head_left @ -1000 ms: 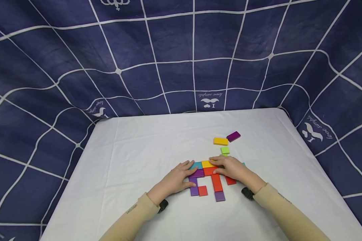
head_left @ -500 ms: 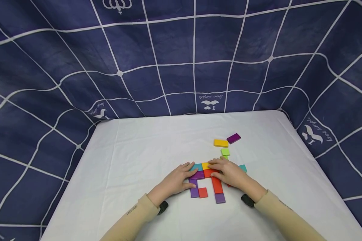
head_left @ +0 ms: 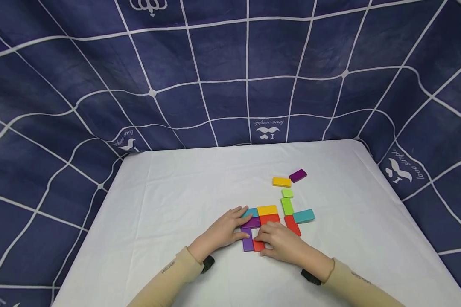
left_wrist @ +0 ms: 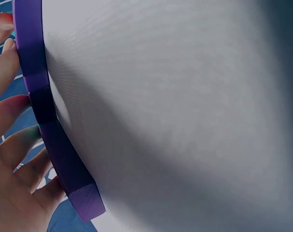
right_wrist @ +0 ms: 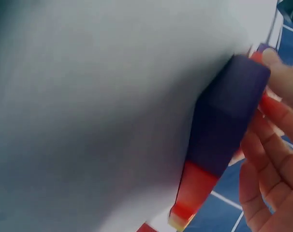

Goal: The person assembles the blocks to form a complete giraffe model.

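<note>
Flat coloured blocks lie edge to edge on the white table (head_left: pixel 176 183). My left hand (head_left: pixel 223 229) rests along their left side, fingers extended over the teal block (head_left: pixel 254 211) and dark purple block (head_left: pixel 252 223), thumb at the violet block (head_left: pixel 247 244). In the left wrist view, the fingers lie behind a row of purple blocks (left_wrist: pixel 33 48). With thumb and bent fingers, my right hand (head_left: pixel 282 244) pinches the small red square block (head_left: pixel 258 246). It covers the lower right blocks; a violet one (right_wrist: pixel 228 116) shows in the right wrist view.
A yellow block (head_left: pixel 267 209) and a red block (head_left: pixel 269 219) form the top right of the group. Farther right lie green (head_left: pixel 287 206), red (head_left: pixel 292 226) and teal (head_left: pixel 304 216) blocks. Behind are loose yellow (head_left: pixel 282 182) and purple (head_left: pixel 298 175) blocks.
My right hand has left the yellow and red blocks at the top and come down and left to the small red square block. The left hand stays in place.
</note>
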`<state>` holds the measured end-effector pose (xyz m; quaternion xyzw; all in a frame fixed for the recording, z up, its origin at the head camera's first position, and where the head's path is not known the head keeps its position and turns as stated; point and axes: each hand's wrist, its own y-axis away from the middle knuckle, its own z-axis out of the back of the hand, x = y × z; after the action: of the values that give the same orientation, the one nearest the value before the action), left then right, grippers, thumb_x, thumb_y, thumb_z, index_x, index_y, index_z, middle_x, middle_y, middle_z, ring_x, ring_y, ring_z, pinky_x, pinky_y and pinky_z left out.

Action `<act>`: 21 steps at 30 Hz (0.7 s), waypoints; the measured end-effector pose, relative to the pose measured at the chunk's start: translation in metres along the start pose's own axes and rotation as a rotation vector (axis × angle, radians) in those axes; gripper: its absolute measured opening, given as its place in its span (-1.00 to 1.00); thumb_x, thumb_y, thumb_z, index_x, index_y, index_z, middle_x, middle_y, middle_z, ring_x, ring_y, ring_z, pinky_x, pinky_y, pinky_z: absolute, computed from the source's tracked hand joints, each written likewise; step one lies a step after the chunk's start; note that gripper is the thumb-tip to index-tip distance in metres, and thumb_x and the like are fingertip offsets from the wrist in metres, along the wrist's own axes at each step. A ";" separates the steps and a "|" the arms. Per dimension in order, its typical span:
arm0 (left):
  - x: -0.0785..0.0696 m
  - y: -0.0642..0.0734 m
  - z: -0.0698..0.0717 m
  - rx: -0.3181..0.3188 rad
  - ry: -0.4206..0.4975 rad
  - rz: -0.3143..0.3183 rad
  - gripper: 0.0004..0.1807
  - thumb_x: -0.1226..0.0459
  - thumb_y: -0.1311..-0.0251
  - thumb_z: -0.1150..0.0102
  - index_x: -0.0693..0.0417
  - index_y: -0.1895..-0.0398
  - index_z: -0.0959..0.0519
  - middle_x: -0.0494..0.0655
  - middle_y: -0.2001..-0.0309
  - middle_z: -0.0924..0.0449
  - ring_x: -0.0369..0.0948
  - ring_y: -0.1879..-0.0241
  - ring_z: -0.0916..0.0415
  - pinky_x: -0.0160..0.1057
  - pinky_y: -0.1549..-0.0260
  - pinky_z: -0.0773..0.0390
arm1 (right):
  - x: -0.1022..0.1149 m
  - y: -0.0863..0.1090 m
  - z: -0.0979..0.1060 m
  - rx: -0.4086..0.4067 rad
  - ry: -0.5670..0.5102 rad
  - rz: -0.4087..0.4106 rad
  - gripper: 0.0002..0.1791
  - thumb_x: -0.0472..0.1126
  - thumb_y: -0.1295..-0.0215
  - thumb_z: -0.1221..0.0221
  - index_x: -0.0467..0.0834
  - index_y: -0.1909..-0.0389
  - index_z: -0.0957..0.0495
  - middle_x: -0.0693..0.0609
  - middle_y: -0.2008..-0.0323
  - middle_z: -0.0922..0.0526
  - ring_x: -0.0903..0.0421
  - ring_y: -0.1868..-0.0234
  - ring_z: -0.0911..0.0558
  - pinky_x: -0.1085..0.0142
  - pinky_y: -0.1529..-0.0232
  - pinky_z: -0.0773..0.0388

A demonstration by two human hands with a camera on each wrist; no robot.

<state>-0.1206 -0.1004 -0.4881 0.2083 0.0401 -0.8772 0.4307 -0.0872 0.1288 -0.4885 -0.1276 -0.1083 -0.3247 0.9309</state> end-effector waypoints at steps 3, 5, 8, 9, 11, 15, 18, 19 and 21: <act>0.001 0.000 -0.001 -0.005 0.003 -0.003 -0.28 -0.06 -0.24 -0.22 0.02 -0.42 -0.35 0.02 -0.52 -0.15 0.04 -0.48 -0.15 0.03 -0.43 -0.24 | 0.005 0.000 0.000 0.038 0.000 -0.020 -0.66 -0.02 -0.03 -0.48 -0.02 0.16 -0.71 0.17 0.22 -0.64 0.19 0.12 -0.55 0.30 0.01 -0.61; 0.002 0.000 -0.001 -0.010 0.007 -0.008 -0.28 -0.05 -0.24 -0.23 0.03 -0.41 -0.36 0.04 -0.51 -0.16 0.05 -0.48 -0.16 0.04 -0.42 -0.25 | 0.008 0.000 0.001 0.069 -0.010 -0.026 -0.67 -0.02 -0.03 -0.48 -0.02 0.18 -0.70 0.17 0.24 -0.62 0.19 0.12 -0.56 0.30 0.01 -0.62; 0.003 -0.001 -0.002 -0.010 0.016 -0.012 -0.28 -0.04 -0.24 -0.23 0.04 -0.41 -0.35 0.06 -0.51 -0.15 0.06 -0.48 -0.15 0.05 -0.42 -0.26 | 0.012 0.002 0.004 0.108 -0.027 -0.026 -0.68 -0.03 -0.04 -0.47 -0.02 0.19 -0.69 0.19 0.26 -0.59 0.20 0.14 -0.56 0.26 -0.05 -0.62; 0.003 -0.001 -0.002 -0.010 0.018 -0.013 -0.28 -0.04 -0.24 -0.23 0.05 -0.41 -0.35 0.06 -0.51 -0.15 0.06 -0.48 -0.15 0.05 -0.42 -0.25 | 0.013 0.002 0.004 0.114 -0.027 -0.023 -0.68 -0.03 -0.03 -0.48 -0.02 0.19 -0.69 0.19 0.26 -0.59 0.20 0.13 -0.56 0.23 -0.08 -0.61; 0.004 -0.001 -0.002 -0.008 0.020 -0.012 -0.28 -0.04 -0.25 -0.23 0.04 -0.42 -0.35 0.05 -0.52 -0.15 0.06 -0.49 -0.14 0.04 -0.43 -0.24 | 0.015 0.003 0.005 0.126 -0.030 -0.014 -0.68 -0.03 -0.03 -0.48 -0.02 0.19 -0.69 0.20 0.27 -0.57 0.22 0.14 -0.56 0.21 -0.11 -0.61; 0.003 -0.001 -0.002 -0.003 0.009 -0.006 -0.28 -0.05 -0.24 -0.23 0.02 -0.42 -0.35 0.03 -0.52 -0.15 0.04 -0.49 -0.14 0.03 -0.44 -0.23 | 0.018 0.004 0.003 0.137 -0.052 0.015 -0.67 0.00 -0.03 -0.48 -0.02 0.18 -0.72 0.21 0.29 -0.56 0.28 0.20 -0.53 0.37 0.01 -0.62; 0.003 -0.001 -0.002 0.002 0.004 0.003 -0.27 -0.07 -0.24 -0.22 0.00 -0.43 -0.34 0.01 -0.52 -0.14 0.02 -0.50 -0.13 0.02 -0.44 -0.24 | 0.020 0.003 0.000 0.144 -0.065 0.027 -0.64 0.04 -0.06 -0.45 -0.03 0.14 -0.73 0.21 0.29 -0.54 0.32 0.26 -0.49 0.53 0.14 -0.56; 0.003 -0.001 -0.002 0.003 0.004 0.006 -0.27 -0.07 -0.24 -0.22 0.00 -0.43 -0.34 0.01 -0.53 -0.14 0.02 -0.50 -0.13 0.02 -0.43 -0.24 | 0.020 0.002 -0.001 0.141 -0.064 0.029 -0.63 0.06 -0.07 -0.44 -0.03 0.13 -0.73 0.20 0.29 -0.54 0.33 0.27 -0.48 0.55 0.16 -0.55; 0.002 -0.001 -0.002 0.004 0.008 0.009 -0.27 -0.07 -0.25 -0.21 0.00 -0.43 -0.33 0.00 -0.53 -0.13 0.02 -0.50 -0.12 0.02 -0.43 -0.25 | 0.021 0.000 -0.003 0.130 -0.048 0.029 -0.61 0.08 -0.08 -0.42 -0.03 0.13 -0.73 0.20 0.28 -0.53 0.32 0.27 -0.48 0.56 0.15 -0.55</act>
<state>-0.1219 -0.1008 -0.4906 0.2130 0.0392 -0.8745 0.4340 -0.0707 0.1164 -0.4852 -0.0763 -0.1498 -0.3003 0.9389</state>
